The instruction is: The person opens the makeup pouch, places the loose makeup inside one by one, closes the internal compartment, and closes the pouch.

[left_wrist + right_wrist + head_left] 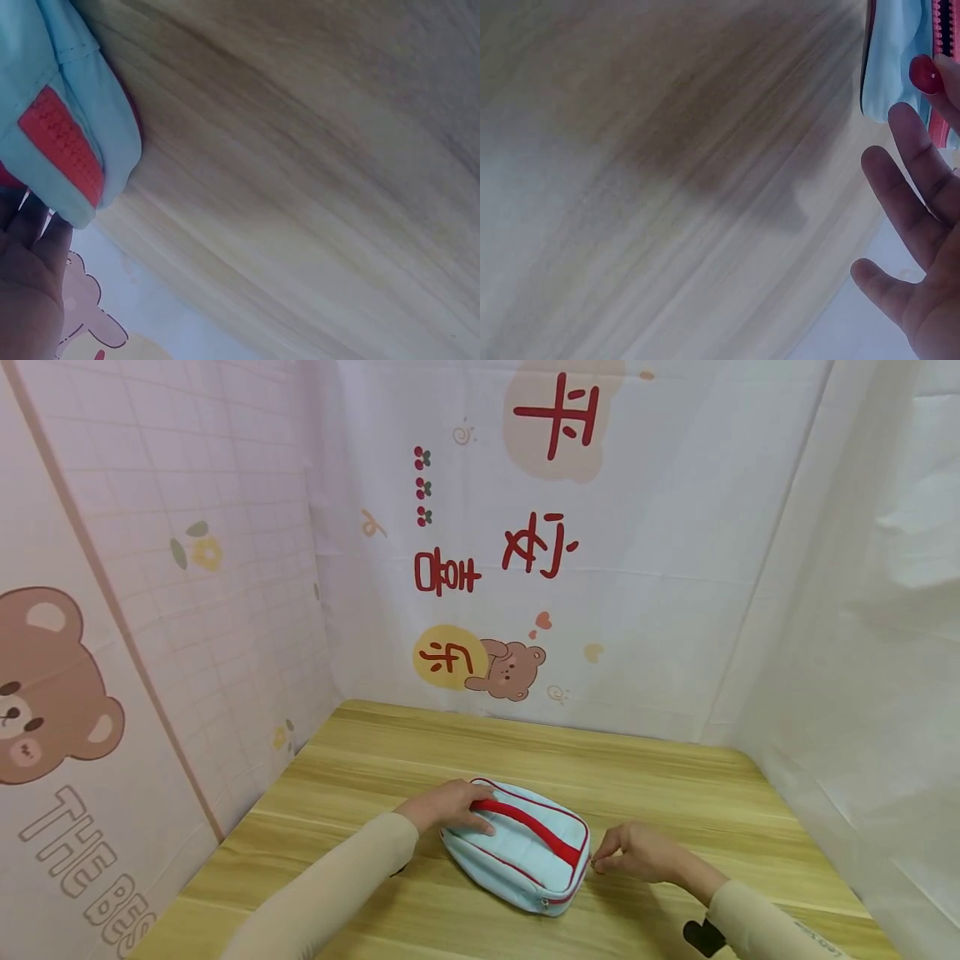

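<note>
A light blue zip bag [525, 843] with red piping lies on the wooden table, its red strap handle [528, 827] along the top. My left hand [450, 806] rests on its left end, thumb and fingers spread over the top beside the handle. At the right end, my right hand [637, 852] pinches a small zipper pull between thumb and index finger. In the right wrist view its other fingers [911, 202] stand apart, and the red zipper [937, 112] shows beside the thumb. A metal zipper pull [545, 903] hangs at the near corner.
The wooden table [360, 893] extends around the bag. White printed cloth [637, 568] hangs behind it and along both sides. A dark heart-shaped patch [703, 937] shows by the right sleeve.
</note>
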A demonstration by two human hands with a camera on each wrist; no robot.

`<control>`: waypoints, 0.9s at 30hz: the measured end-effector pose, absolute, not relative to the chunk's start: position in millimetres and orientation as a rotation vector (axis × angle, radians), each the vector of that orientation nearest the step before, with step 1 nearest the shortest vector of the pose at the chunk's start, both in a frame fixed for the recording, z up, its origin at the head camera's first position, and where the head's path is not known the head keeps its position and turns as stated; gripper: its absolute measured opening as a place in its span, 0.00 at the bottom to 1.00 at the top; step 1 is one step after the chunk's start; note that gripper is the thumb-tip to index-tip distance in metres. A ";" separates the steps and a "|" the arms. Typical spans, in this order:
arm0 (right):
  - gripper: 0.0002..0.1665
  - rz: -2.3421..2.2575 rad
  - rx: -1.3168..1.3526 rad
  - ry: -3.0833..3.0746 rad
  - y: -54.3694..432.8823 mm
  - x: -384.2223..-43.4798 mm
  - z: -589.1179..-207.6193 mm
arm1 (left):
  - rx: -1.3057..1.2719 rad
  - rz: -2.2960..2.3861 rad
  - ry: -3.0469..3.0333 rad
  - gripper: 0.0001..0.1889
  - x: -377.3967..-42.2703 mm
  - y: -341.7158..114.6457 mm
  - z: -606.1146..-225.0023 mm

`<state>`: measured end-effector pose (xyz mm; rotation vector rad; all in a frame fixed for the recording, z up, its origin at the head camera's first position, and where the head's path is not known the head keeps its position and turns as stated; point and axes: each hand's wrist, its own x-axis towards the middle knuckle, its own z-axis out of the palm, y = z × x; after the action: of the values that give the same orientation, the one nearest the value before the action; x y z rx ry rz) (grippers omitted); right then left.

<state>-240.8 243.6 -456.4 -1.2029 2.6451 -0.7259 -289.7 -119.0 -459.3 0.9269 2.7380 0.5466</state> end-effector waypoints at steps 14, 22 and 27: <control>0.04 -0.641 -1.169 2.730 244.4 -262.8 -461.9 | 0.883 0.509 2.855 0.26 -276.3 -111.0 -460.4; 0.06 -0.454 -1.115 2.877 237.3 -287.5 -459.8 | 0.646 0.324 3.031 0.27 -261.0 -96.1 -459.5; 0.07 -0.310 -1.057 2.977 228.9 -298.5 -456.5 | 0.505 0.235 3.117 0.26 -251.5 -86.0 -462.2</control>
<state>-298.5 228.9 -456.5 -1.0575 2.9773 -0.3102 -251.5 -86.0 -462.2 0.5055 3.1170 0.2346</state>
